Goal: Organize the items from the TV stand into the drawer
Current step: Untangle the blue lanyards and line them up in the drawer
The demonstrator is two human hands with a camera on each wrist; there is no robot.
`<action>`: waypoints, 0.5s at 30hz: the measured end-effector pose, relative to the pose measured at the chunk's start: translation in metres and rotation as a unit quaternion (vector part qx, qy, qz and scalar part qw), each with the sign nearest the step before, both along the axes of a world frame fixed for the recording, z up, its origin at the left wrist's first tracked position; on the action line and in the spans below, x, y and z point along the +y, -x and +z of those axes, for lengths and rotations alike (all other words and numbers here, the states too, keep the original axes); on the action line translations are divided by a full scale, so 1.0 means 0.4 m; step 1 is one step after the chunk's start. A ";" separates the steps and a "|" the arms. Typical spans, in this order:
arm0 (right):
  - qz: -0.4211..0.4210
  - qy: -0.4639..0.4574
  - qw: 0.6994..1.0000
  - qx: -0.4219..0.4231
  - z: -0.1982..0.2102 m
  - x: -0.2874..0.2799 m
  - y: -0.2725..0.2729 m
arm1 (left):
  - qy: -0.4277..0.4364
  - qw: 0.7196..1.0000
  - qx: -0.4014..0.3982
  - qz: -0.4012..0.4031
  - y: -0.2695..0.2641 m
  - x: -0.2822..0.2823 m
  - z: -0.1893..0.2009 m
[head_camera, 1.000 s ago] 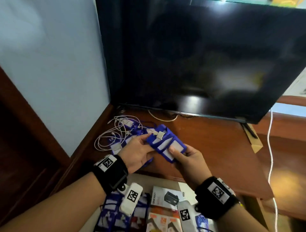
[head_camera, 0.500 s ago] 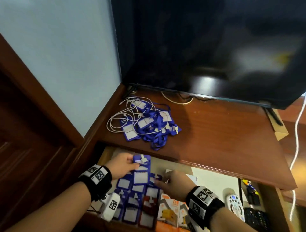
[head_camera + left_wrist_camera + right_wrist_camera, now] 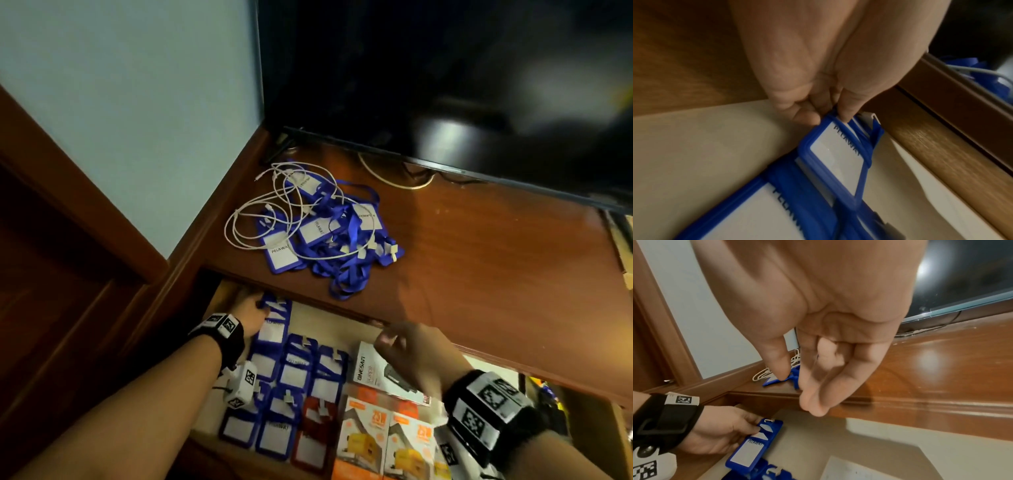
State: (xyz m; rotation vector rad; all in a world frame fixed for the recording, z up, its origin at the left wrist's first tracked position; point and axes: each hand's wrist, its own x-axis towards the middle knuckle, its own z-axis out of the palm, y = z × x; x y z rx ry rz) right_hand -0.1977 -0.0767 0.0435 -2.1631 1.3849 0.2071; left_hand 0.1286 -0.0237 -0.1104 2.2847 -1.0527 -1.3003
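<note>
The blue badge holder [image 3: 274, 320] lies at the far left of the drawer [image 3: 219, 291]; my left hand [image 3: 248, 317] fingers pinch its top. My right hand [image 3: 411, 356] fingers hang loose, holding nothing.

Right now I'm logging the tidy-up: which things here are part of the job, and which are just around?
Job: badge stack in left hand; badge pile; cable; drawer; right hand.
Around: TV; orange boxes.

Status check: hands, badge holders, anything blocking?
Left hand pinching badge holder in drawer. Right hand empty, open. Lanyard pile on stand, white cable tangled in.
</note>
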 end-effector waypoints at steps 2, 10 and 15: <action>0.012 0.011 1.000 0.007 0.005 -0.035 -0.021 | 0.000 0.999 -0.010 0.033 -0.012 -0.022 -0.025; -0.043 0.080 0.991 -0.098 0.009 -0.185 -0.129 | -0.044 0.997 -0.071 0.002 -0.026 -0.070 -0.052; -0.068 0.096 0.986 -0.116 -0.026 -0.311 -0.177 | -0.052 0.992 -0.108 -0.025 -0.002 -0.067 -0.046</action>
